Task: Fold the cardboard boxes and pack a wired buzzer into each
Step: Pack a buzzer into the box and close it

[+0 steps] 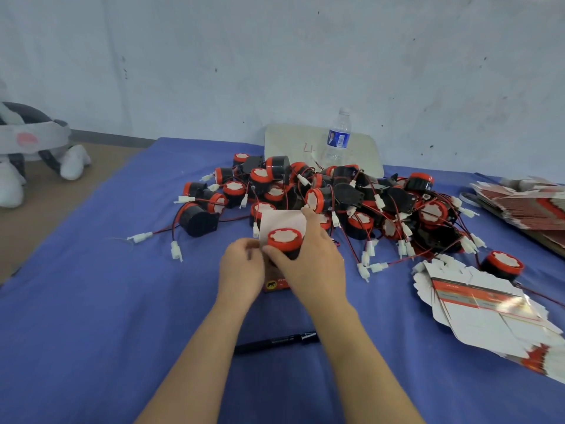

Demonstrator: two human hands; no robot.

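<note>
A black buzzer with a red rim and white top sits half inside a small red-and-white cardboard box, whose white lid flap stands open behind it. My right hand grips the buzzer and reaches over the flap's edge. My left hand holds the box's left side, fingers curled at its edge. A big heap of wired buzzers lies just beyond. Flat unfolded boxes are fanned out at the right.
A black pen lies on the blue cloth between my forearms. A water bottle stands on a white board at the back. Another stack of flat boxes lies far right. A white plush toy sits at the left.
</note>
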